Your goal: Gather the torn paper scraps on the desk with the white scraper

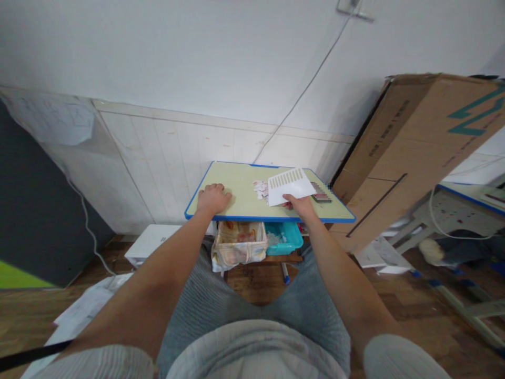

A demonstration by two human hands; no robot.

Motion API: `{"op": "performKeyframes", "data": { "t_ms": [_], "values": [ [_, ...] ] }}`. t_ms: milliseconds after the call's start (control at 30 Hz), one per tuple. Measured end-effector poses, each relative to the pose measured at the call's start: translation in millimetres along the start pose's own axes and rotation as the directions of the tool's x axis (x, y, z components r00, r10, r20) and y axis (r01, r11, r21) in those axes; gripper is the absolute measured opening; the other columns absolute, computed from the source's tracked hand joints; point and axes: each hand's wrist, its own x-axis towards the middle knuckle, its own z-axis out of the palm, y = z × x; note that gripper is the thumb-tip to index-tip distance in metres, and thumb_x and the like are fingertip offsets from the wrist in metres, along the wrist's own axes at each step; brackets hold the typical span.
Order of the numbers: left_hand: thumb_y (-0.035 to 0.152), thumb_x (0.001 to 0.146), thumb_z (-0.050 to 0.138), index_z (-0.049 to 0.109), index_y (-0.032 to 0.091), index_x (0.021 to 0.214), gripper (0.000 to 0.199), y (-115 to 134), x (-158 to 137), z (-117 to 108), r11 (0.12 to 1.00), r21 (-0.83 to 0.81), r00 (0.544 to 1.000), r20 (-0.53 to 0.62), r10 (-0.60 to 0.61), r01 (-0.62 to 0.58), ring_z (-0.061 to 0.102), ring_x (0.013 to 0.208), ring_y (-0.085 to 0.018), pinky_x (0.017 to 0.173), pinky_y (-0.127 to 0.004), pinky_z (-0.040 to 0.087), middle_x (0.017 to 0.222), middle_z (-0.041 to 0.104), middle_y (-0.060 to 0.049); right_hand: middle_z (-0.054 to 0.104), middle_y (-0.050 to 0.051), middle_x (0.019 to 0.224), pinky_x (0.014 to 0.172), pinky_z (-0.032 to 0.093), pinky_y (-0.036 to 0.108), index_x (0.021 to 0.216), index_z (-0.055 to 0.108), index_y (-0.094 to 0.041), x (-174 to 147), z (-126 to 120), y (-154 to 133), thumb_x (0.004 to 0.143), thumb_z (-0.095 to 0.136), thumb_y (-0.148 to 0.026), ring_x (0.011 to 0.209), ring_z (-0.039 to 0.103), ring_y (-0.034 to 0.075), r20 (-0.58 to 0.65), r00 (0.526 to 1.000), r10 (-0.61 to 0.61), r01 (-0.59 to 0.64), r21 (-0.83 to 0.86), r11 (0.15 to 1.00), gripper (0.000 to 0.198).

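Note:
My right hand [300, 206] grips a white sheet [298, 188] by its near edge, thumb on top. The sheet is tilted above the desk and bears a row of tan strips along its far part. Palm down on the left side of the desk [240, 202] rests my left hand [213, 199], fingers loosely bent, thumb apart, with nothing seen in it. Small pale pink paper pieces [260, 188] lie on the desktop, partly covered by the sheet. To the right of the sheet lies a pixelated phone-like object [322, 193].
Beneath the desktop are a cloth-lined basket [240, 252] and a turquoise bin [290, 245] with pale bits inside. A tall cardboard box [398, 137] leans at the right. A white box [152, 242] stands on the floor at left. A cable [303, 92] runs down the wall.

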Motion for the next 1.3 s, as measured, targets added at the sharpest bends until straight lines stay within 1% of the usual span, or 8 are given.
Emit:
{"op": "performKeyframes", "data": {
  "t_ms": [167,367,533,633,767,833,1100,1300],
  "values": [
    [0.048,0.111,0.049,0.076,0.016,0.151,0.059,1.0,-1.1,-0.9,1.000,0.003,1.000,-0.002,-0.011,0.011,0.064,0.155,-0.041,0.125,-0.054,0.052,0.168,0.073,-0.023,0.071,0.001,0.061,0.053,0.052,0.034,0.075,0.062,-0.030,1.0,-0.8,1.1,0.074,0.091,-0.044,0.053,0.059,0.021,-0.027,1.000,0.002,-0.002,0.007,1.000,0.032],
    [0.049,0.111,0.048,0.076,0.014,0.152,0.061,0.7,-1.3,-0.6,1.000,0.003,1.000,-0.002,0.000,0.000,0.065,0.155,-0.041,0.125,-0.054,0.052,0.167,0.073,-0.025,0.074,0.004,0.061,0.054,0.055,0.034,0.074,0.066,-0.029,-0.6,0.1,1.0,0.075,0.091,-0.046,0.055,0.061,0.021,-0.008,1.000,0.004,-0.004,-0.002,1.000,0.031],
    [0.049,0.110,0.050,0.077,0.016,0.151,0.060,0.6,-0.7,0.2,1.000,0.007,1.000,-0.005,-0.009,0.009,0.066,0.154,-0.041,0.124,-0.053,0.053,0.165,0.075,-0.024,0.078,0.002,0.070,0.054,0.057,0.035,0.088,0.071,-0.027,1.1,-0.7,0.4,0.069,0.088,-0.039,0.064,0.070,0.026,-0.056,0.998,0.020,-0.020,-0.003,1.000,0.028],
    [0.050,0.110,0.049,0.077,0.016,0.151,0.060,0.9,-0.9,-0.5,1.000,0.004,1.000,-0.003,-0.013,0.013,0.065,0.155,-0.041,0.124,-0.053,0.053,0.165,0.074,-0.025,0.078,0.002,0.072,0.056,0.058,0.037,0.094,0.074,-0.027,2.7,-2.3,1.0,0.070,0.085,-0.039,0.070,0.074,0.030,-0.098,0.995,0.032,-0.033,-0.003,0.999,0.029],
    [0.050,0.110,0.049,0.077,0.014,0.152,0.061,0.9,-1.4,-1.5,1.000,-0.001,1.000,-0.001,-0.003,0.003,0.065,0.154,-0.042,0.125,-0.055,0.053,0.166,0.073,-0.025,0.068,0.001,0.059,0.051,0.052,0.037,0.083,0.069,-0.027,4.2,-3.3,2.9,0.072,0.080,-0.035,0.056,0.063,0.027,-0.129,0.990,0.056,-0.055,0.009,0.998,0.017],
    [0.049,0.110,0.049,0.077,0.014,0.152,0.062,0.7,-1.3,-1.4,1.000,-0.003,1.000,-0.004,0.000,0.000,0.065,0.155,-0.042,0.126,-0.055,0.052,0.166,0.073,-0.025,0.065,0.000,0.056,0.049,0.049,0.036,0.078,0.065,-0.028,4.8,-3.1,3.9,0.073,0.080,-0.034,0.052,0.059,0.024,-0.141,0.988,0.058,-0.056,0.019,0.998,0.016],
    [0.049,0.110,0.050,0.078,0.015,0.152,0.061,0.7,-0.7,-0.5,1.000,-0.004,1.000,-0.009,0.001,-0.001,0.065,0.155,-0.042,0.125,-0.055,0.053,0.165,0.074,-0.025,0.067,0.000,0.055,0.048,0.048,0.034,0.073,0.066,-0.029,5.0,-2.0,6.7,0.075,0.080,-0.031,0.050,0.058,0.022,-0.136,0.990,0.040,-0.040,0.005,0.999,0.014],
    [0.047,0.110,0.049,0.077,0.014,0.153,0.061,2.6,-2.6,-3.2,1.000,-0.009,1.000,-0.004,-0.005,0.005,0.065,0.156,-0.042,0.127,-0.056,0.052,0.168,0.073,-0.025,0.068,0.001,0.055,0.056,0.056,0.036,0.072,0.067,-0.029,4.1,-1.1,7.1,0.079,0.083,-0.035,0.056,0.065,0.025,-0.139,0.990,0.022,-0.024,-0.010,1.000,0.019]
  ]
}}
